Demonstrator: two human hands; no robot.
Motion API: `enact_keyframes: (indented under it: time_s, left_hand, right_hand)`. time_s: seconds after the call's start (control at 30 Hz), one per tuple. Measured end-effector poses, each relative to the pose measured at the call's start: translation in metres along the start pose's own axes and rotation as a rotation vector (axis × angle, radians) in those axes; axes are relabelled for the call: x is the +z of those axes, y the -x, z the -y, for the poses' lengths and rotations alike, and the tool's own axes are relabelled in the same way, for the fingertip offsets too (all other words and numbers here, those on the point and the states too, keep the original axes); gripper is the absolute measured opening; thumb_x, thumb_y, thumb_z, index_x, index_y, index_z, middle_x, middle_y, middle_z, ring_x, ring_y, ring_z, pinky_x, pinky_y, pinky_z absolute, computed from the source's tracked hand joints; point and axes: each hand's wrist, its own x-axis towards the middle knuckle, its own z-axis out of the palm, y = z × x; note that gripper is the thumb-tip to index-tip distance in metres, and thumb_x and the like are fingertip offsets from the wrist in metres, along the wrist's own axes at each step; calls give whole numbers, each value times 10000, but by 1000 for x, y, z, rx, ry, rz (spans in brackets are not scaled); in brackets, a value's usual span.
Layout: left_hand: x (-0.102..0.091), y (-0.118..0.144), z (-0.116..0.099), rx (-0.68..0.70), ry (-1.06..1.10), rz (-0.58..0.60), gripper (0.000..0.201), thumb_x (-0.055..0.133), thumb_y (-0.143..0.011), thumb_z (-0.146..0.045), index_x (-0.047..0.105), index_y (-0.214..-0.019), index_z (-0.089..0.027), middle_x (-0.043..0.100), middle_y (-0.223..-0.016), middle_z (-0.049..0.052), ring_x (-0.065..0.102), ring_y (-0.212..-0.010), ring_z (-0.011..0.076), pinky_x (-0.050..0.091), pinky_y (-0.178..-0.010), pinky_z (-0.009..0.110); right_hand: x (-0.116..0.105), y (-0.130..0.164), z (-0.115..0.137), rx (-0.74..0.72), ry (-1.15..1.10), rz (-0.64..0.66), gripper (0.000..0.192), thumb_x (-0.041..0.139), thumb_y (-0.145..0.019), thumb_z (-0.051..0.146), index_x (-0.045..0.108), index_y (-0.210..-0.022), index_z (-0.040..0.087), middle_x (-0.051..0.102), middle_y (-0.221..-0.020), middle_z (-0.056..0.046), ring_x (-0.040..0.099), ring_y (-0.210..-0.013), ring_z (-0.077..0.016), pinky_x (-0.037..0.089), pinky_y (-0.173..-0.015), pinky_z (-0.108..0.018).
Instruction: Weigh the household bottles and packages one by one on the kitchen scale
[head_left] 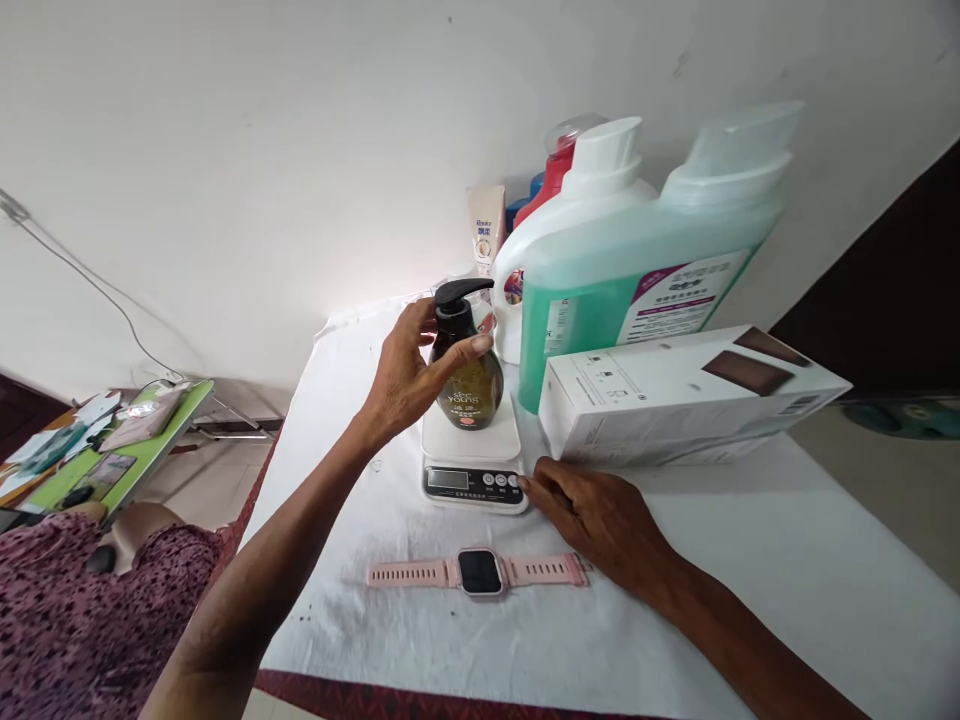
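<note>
My left hand (401, 385) wraps the neck of the dark pump bottle (465, 365), thumb and fingers closed around it. The bottle stands upright on the small white kitchen scale (472, 455), its spout pointing right. My right hand (592, 515) lies flat, fingers loosely together, fingertips touching the scale's button corner, just beyond the pink smartwatch (480, 572).

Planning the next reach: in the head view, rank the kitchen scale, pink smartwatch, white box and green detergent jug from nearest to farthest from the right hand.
1. Kitchen scale: the right hand has its fingers at the button panel.
2. Pink smartwatch: just left of the hand, toward the table's near edge.
3. White box: behind the hand.
4. Green detergent jug: farthest, by the wall.
</note>
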Motion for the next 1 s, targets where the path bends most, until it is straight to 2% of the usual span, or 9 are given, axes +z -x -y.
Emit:
enact_keyframes:
  time_s: [0.1, 0.2, 0.3, 0.37, 0.43, 0.57, 0.83, 1.0]
  left_hand:
    - [-3, 8, 17, -41, 55, -39, 450, 482, -1060, -609, 674, -1315, -291, 714, -1351, 100, 695, -1212, 266, 574, -1018, 459]
    - [3, 17, 57, -224, 153, -91, 709, 259, -1047, -755, 703, -1265, -248, 728, -1312, 136, 711, -1186, 269, 577, -1005, 461]
    - [16, 28, 103, -389, 158, -93, 863, 269, -947, -896, 741, -1097, -190, 759, -1182, 174, 728, -1130, 302, 575, -1000, 505]
    - [23, 37, 125, -419, 146, -73, 889, 287, -903, -943, 745, -982, -185, 772, -1095, 173, 733, -1093, 311, 566, -1016, 529]
    - [28, 43, 138, -395, 141, -50, 860, 299, -900, -945, 728, -852, -201, 774, -973, 143, 738, -1016, 296, 569, -1010, 516]
    - [30, 49, 143, -343, 120, 11, 791, 312, -963, -873, 693, -714, -226, 741, -821, 71, 718, -915, 257, 578, -959, 430]
    - [33, 52, 145, -410, 50, 46, 828, 274, -1013, -813, 771, -873, -166, 771, -984, 96, 693, -999, 258, 526, -979, 355]
    - [28, 55, 145, -418, 26, 60, 851, 238, -1019, -810, 787, -896, -172, 777, -991, 85, 697, -980, 255, 533, -922, 334]
  right_hand:
    - [-1, 0, 1, 13, -8, 21, 322, 380, -1114, 372, 547, -868, 247, 647, -631, 30, 610, -525, -156, 400, -562, -276]
    - [0, 0, -1, -13, 22, 10, 309, 368, -1102, 317, 571, -881, 243, 662, -627, 30, 613, -513, -158, 407, -554, -285]
    - [2, 1, -6, -35, 20, -18, 306, 377, -1097, 307, 626, -938, 227, 740, -717, 0, 674, -568, -165, 449, -574, -289]
    - [3, 1, -9, -44, 7, -23, 304, 383, -1093, 295, 656, -990, 212, 784, -797, -23, 715, -621, -170, 483, -602, -287]
    - [3, 2, -9, -43, -2, -13, 306, 388, -1090, 289, 672, -1018, 204, 792, -812, -27, 719, -627, -169, 497, -610, -285]
    - [1, 2, -8, -22, 6, 13, 307, 402, -1080, 286, 695, -1031, 209, 797, -805, -26, 719, -629, -170, 497, -599, -284]
    - [0, 1, -7, -37, 18, 1, 311, 417, -1068, 281, 717, -1079, 199, 808, -815, -26, 727, -615, -167, 512, -576, -275]
    - [2, 1, -7, -80, 29, -28, 301, 444, -1062, 270, 732, -1085, 184, 808, -817, -26, 738, -620, -166, 535, -589, -269]
